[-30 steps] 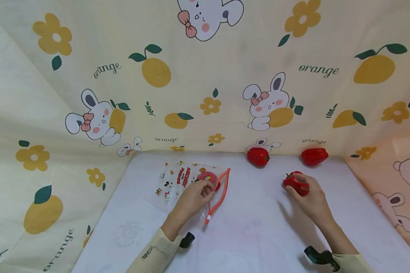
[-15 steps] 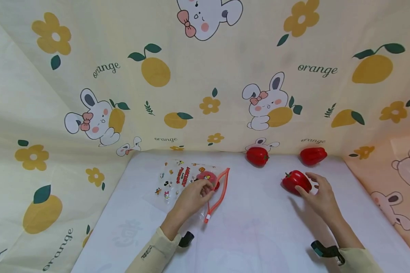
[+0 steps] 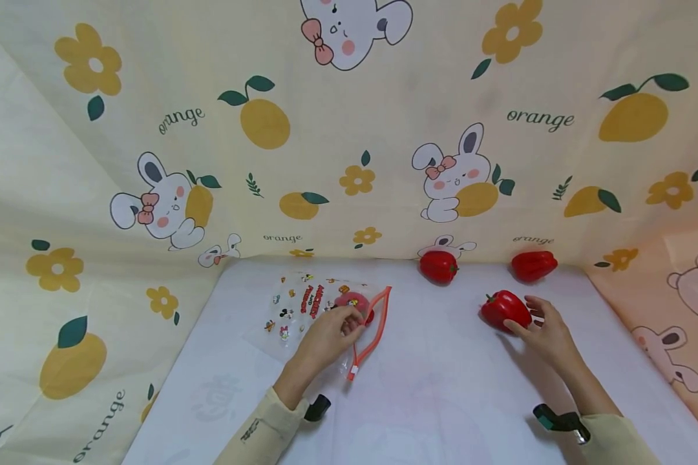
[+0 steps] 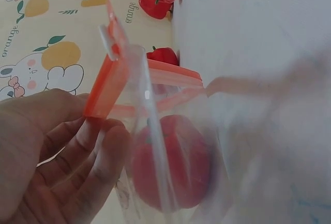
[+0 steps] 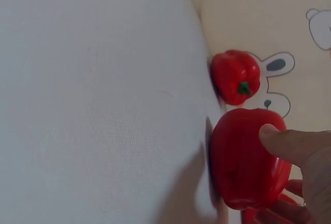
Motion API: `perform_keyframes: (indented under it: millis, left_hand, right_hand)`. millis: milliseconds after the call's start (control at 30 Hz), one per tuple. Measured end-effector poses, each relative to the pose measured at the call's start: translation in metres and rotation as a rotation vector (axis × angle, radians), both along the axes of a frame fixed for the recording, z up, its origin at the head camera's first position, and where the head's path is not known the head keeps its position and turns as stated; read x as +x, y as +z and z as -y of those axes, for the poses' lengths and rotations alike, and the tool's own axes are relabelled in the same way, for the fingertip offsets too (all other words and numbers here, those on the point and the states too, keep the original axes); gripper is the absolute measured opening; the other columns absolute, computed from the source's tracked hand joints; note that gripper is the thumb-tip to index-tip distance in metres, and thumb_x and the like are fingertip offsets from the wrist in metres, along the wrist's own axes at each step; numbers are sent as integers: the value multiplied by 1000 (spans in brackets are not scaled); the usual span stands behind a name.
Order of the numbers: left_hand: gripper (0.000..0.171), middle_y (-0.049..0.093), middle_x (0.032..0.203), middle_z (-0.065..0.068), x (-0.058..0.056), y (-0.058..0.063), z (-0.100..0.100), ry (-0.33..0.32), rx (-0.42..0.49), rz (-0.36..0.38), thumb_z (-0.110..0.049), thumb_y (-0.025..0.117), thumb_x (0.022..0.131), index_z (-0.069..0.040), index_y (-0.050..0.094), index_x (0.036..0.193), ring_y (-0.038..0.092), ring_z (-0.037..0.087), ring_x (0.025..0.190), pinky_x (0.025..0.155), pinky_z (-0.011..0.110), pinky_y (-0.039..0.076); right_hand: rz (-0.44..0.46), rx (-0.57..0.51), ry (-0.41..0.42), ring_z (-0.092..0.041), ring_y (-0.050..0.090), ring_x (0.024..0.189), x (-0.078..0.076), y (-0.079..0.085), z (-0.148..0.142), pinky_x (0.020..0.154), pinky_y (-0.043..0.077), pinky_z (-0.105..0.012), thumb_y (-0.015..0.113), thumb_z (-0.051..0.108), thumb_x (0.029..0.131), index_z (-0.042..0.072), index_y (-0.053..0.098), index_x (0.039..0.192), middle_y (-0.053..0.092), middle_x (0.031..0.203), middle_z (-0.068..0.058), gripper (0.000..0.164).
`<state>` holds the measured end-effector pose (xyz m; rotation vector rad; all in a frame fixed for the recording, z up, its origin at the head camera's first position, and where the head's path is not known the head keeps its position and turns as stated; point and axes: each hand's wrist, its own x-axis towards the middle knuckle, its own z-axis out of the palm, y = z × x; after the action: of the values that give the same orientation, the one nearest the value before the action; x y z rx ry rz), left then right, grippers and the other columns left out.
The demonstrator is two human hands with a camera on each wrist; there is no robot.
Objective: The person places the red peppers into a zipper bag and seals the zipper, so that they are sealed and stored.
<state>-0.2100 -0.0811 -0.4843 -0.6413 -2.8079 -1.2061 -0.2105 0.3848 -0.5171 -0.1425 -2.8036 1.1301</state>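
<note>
Two pale sleeves [image 3: 273, 426] reach over a white table [image 3: 430, 400]. The left hand [image 3: 327, 334] pinches the orange rim [image 3: 382, 323] of a clear bag [image 3: 311, 301], printed with cartoons. The bag lies beneath and beyond that hand, its mouth parted toward the right hand [image 3: 551, 339]; a bagged pepper [image 4: 173, 162] shows hazily through the plastic. The right hand's thumb and fingers are spread around one end of a loose pepper [image 3: 505, 309], thumb tip over its skin; I cannot tell whether it presses. That pepper lies just left of the right hand, well apart from the left. Its long axis runs roughly from hand to hand, stem end toward the left and tipped slightly away. It is plump, glossy and deep red, its stem green. Farther off, by the cloth [image 3: 384, 161], sit a third pepper [image 3: 438, 267], beyond the gap between the hands, and a fourth [image 3: 533, 266], beyond the right.
</note>
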Motion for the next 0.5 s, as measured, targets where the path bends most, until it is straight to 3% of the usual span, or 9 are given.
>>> perform_keyframes:
  millis: [100, 267, 500]
  left_hand:
    - [10, 66, 93, -9, -1, 1, 0, -1, 5, -2, -16, 78, 100, -15, 72, 108, 60, 6, 81, 73, 22, 54]
    - [10, 66, 92, -9, -1, 1, 1, 0, 9, -2, -15, 78, 100, -15, 72, 108, 60, 6, 81, 73, 22, 54]
    - [9, 66, 92, -9, -2, 1, 2, 7, 13, 4, -15, 78, 100, -16, 72, 107, 60, 7, 81, 73, 22, 54]
  right_hand:
    - [32, -5, 2, -59, 45, 132, -1, -1, -2, 97, 60, -53, 80, 34, 98, -8, 27, 161, 40, 151, -39, 93]
    - [89, -21, 12, -61, 43, 134, 0, -1, -3, 106, 48, -68, 78, 34, 100, -10, 22, 162, 36, 153, -42, 95]
    - [137, -22, 7, -61, 45, 132, -1, -3, -5, 106, 49, -68, 77, 29, 101, -12, 23, 160, 37, 152, -42, 90]
